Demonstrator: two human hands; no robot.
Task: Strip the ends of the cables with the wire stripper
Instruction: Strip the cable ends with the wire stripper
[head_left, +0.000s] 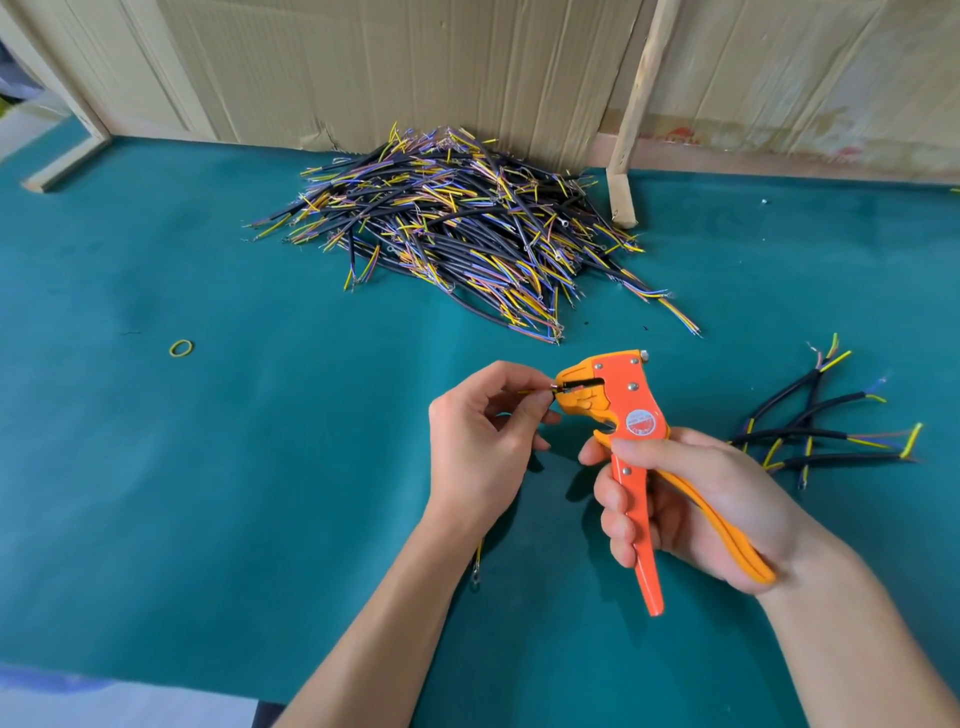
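Illumination is bright, even and diffuse, with no glare. Soft, short shadows lie on the green table surface (208, 467) beneath the hands. Wide-angle distortion bows the frame edges. The centre is sharp; the cardboard backdrop (415, 67) and the corners appear slightly blurred and soft.

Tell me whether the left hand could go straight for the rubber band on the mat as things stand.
Probably not straight away: the left hand is pinching a wire fed into the wire stripper. The mat between it and the rubber band looks bare, so once it lets go, the way seems free.
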